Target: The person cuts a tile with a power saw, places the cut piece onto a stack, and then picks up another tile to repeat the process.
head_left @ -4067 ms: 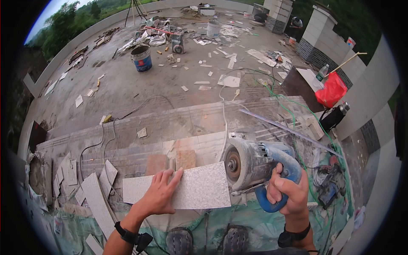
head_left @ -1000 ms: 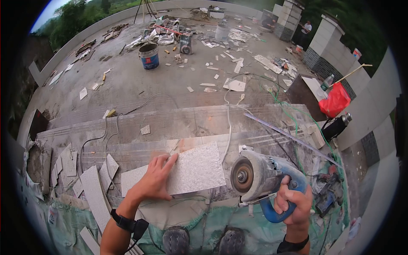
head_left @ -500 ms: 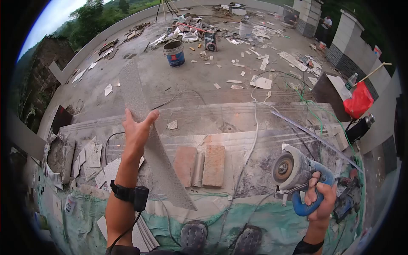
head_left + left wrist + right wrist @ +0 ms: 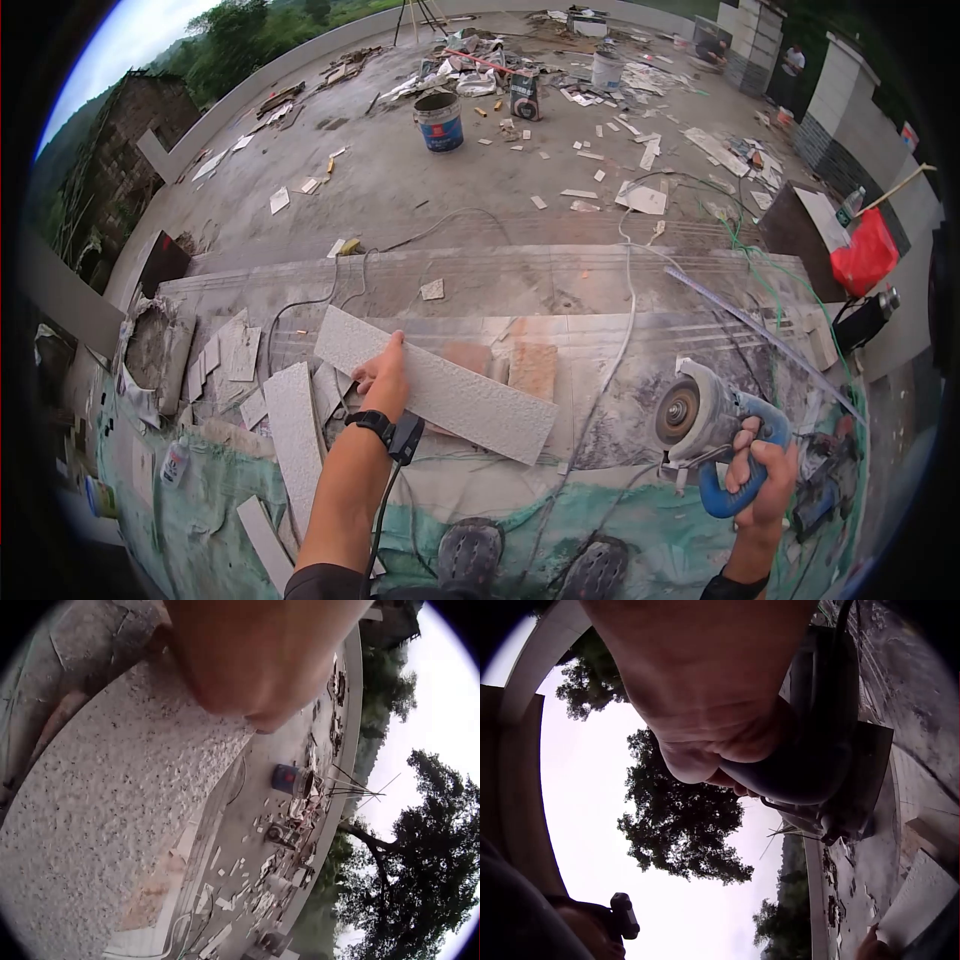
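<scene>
My left hand grips a long speckled stone tile near its left end, with fingers over its far edge. The tile slants down to the right above two bricks, a reddish one and an orange one, and partly covers both. In the left wrist view the tile's rough face fills much of the picture. My right hand holds a dusty hand-held stone cutter by its blue loop handle, its round blade facing left. Between cutter and tile there is a gap.
Cut tile pieces lie at the left on the step. Green sheeting covers the ground around my shoes. A pale cable runs between tile and cutter. A long straight strip and another power tool lie at the right.
The cutter, earlier at the tile's right end, has moved away to the right. My left hand lifted the tile off the bricks, swung it steeply upright, then lowered it to a slant. The view turned left.
</scene>
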`<state>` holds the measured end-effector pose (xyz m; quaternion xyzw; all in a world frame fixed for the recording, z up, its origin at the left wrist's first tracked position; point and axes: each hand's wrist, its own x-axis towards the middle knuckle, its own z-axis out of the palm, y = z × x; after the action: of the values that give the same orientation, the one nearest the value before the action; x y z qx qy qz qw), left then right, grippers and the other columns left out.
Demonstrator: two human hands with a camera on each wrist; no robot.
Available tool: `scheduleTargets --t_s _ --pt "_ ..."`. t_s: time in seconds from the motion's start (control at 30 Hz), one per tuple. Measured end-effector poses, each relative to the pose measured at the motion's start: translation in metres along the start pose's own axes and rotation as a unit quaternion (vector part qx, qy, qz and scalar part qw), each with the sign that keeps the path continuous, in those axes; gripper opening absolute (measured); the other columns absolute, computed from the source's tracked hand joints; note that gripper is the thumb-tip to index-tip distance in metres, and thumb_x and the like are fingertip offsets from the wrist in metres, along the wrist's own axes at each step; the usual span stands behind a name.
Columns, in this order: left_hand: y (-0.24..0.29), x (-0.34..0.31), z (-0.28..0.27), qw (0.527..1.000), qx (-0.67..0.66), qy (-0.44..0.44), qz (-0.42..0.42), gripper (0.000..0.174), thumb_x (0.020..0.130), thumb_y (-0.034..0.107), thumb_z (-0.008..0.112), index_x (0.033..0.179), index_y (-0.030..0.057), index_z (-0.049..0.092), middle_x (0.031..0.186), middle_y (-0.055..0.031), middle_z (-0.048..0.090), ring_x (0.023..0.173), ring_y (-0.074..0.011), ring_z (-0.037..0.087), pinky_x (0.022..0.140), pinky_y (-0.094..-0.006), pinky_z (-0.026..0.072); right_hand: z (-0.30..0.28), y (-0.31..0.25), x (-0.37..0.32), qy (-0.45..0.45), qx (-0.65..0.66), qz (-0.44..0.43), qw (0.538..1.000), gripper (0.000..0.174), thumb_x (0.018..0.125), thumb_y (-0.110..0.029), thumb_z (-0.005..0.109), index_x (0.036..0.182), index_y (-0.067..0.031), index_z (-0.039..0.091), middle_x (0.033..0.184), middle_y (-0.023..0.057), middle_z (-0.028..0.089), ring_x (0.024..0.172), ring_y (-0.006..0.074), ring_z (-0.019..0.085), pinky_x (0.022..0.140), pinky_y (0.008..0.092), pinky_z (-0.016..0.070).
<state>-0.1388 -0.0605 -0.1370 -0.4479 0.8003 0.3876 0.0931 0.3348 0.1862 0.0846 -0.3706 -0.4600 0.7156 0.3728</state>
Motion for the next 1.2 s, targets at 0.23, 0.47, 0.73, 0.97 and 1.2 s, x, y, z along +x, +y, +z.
scheduleTargets --t_s 0.23,0.47,0.73,0.97,1.2 --pt "-0.006 0.015 0.016 0.993 0.112 -0.005 -0.026 0.148 0.064 0.058 0.094 0.165 -0.002 0.004 0.164 -0.0277 0.02 0.153 -0.0447 0.022 0.124 -0.0533 0.0269 0.002 0.008 0.002 -0.011 0.003 0.014 1.0 0.034 0.087 -0.009 0.061 0.118 0.0025 0.057 0.093 0.0113 0.063 0.052 0.0121 0.053 0.042 0.0278 0.0454" --pt "-0.063 -0.054 -0.053 0.669 0.369 -0.156 0.626 0.146 0.049 0.074 0.092 0.163 0.0059 0.031 0.165 -0.0294 0.026 0.156 -0.051 0.016 0.122 -0.0702 0.0169 0.0 0.003 0.0 -0.026 0.028 0.038 0.999 0.033 0.084 -0.004 0.063 0.115 0.0068 0.058 0.088 0.017 0.066 0.053 0.0181 0.056 0.044 0.0354 0.0478" --pt "-0.059 -0.072 -0.04 0.195 0.458 -0.222 0.838 0.136 0.046 0.057 0.096 0.159 0.0088 0.036 0.152 -0.0237 0.045 0.145 -0.0484 0.039 0.117 -0.0696 0.0284 0.0 0.002 -0.003 -0.078 0.075 0.074 0.991 0.028 0.091 0.003 0.062 0.117 0.0091 0.058 0.092 0.0184 0.068 0.062 0.0196 0.061 0.054 0.037 0.0495" --pt "-0.052 -0.095 -0.058 0.223 0.396 -0.273 0.848 0.126 0.048 0.046 0.097 0.152 0.0017 0.04 0.135 -0.0259 0.05 0.132 -0.0477 0.048 0.114 -0.0702 0.0315 -0.003 -0.003 -0.006 -0.109 0.101 0.07 0.987 0.031 0.09 0.005 0.064 0.121 0.0102 0.057 0.095 0.0185 0.069 0.064 0.0194 0.062 0.057 0.0354 0.05" --pt "-0.034 -0.156 -0.097 0.325 0.312 -0.373 0.811 0.131 0.047 0.042 0.097 0.155 -0.0027 0.037 0.135 -0.0294 0.047 0.129 -0.0473 0.045 0.113 -0.0588 0.0378 0.006 -0.012 -0.01 -0.13 0.117 0.035 0.984 0.032 0.089 0.005 0.064 0.12 0.0075 0.057 0.093 0.0172 0.068 0.064 0.0185 0.06 0.057 0.0352 0.05"
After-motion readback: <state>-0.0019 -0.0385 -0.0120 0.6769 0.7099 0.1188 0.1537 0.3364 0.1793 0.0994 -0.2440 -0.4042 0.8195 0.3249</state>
